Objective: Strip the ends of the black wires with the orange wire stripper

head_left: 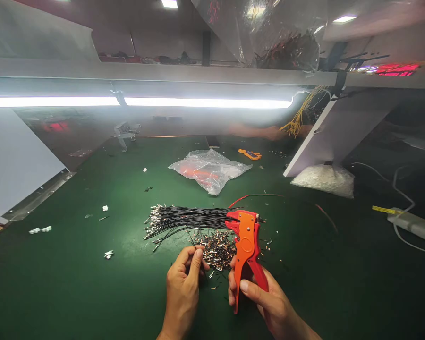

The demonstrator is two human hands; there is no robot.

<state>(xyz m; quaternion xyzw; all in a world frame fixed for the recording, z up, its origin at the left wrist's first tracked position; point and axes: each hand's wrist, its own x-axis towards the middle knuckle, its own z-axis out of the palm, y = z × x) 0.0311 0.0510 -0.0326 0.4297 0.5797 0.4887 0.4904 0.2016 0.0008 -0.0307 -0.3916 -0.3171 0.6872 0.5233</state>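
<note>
My right hand is wrapped round the handles of an orange and red wire stripper, its jaws pointing up and to the left. Between thumb and forefinger, my left hand pinches a thin black wire. Just beyond both hands lies a pile of short cut wire ends, black with coppery and silvery tips. Behind that pile a bundle of black wires stretches sideways, metal terminals at its left end. The stripper's head covers part of the bundle's right end.
A clear plastic bag lies mid-table, with a yellow-orange tool behind it. White connectors are scattered at left. A bag of white pieces leans by a slanted panel at right, near a power strip. A lit shelf spans overhead.
</note>
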